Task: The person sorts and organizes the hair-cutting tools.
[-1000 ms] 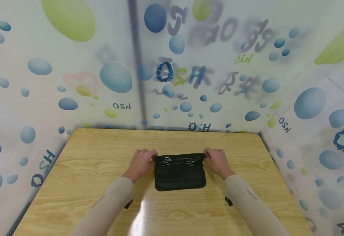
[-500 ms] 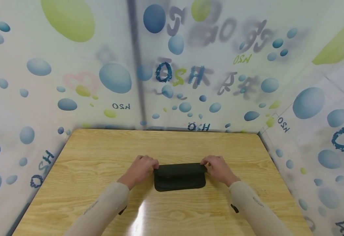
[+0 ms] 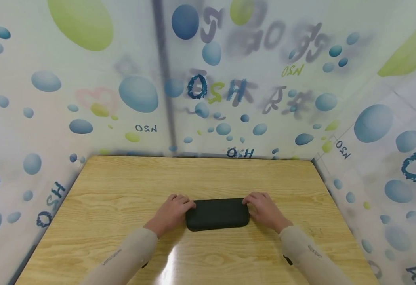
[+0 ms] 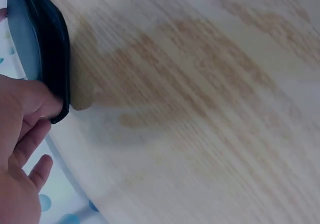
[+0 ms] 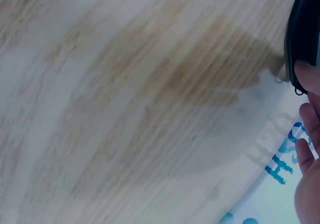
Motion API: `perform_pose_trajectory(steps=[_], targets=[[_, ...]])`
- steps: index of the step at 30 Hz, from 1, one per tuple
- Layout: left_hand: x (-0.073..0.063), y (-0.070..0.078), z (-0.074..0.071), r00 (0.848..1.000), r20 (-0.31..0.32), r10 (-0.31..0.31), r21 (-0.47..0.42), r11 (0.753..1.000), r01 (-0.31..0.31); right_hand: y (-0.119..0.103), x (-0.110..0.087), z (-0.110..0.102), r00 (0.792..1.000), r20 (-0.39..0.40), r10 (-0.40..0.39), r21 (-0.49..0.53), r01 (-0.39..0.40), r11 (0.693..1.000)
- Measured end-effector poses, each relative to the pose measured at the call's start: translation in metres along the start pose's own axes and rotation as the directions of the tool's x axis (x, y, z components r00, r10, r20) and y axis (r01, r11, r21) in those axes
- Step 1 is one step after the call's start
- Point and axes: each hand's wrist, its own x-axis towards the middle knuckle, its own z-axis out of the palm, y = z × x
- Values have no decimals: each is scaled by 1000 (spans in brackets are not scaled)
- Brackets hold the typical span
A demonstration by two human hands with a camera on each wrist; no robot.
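Note:
A black scissors case (image 3: 217, 214) lies folded over on the table, its smooth cover facing up. The scissors within are hidden under the flap. At its far left corner, my left hand (image 3: 172, 213) pinches the edge. My right hand (image 3: 265, 211) grips the far right corner in the same way. In the left wrist view, the left thumb lies on the end of the case (image 4: 52, 58), and the layers stand slightly apart at the side. The right wrist view has the right thumb on the case (image 5: 302, 38), with a small ring at its corner.
The wooden table (image 3: 129, 178) runs up to a patterned wall (image 3: 208, 118) at the back, with more patterned wall to the left and right. Light glares off the tabletop (image 3: 168, 265) near its front.
Both hands have folded the far part of the case toward the person and down. The scissors, seen earlier inside, are now covered, and the case looks flat.

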Motion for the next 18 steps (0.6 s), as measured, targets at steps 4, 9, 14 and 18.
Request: perform_pose_trajectory(steps=[4,9,14,18], targets=[[2,2,0,999,27,-38,-21,999,39,5,-1,-1,999,-5,52,4,-52,999],[9,8,1,986,138,-97,-53,993,106,12,3,-1,993,-18,119,-61,-120,991],[17,22,8,947,306,-100,-73,989,128,12,13,2,987,23,161,-101,-158,982],[24,33,11,922,362,-138,-23,987,157,8,21,4,984,48,172,-107,-166,980]])
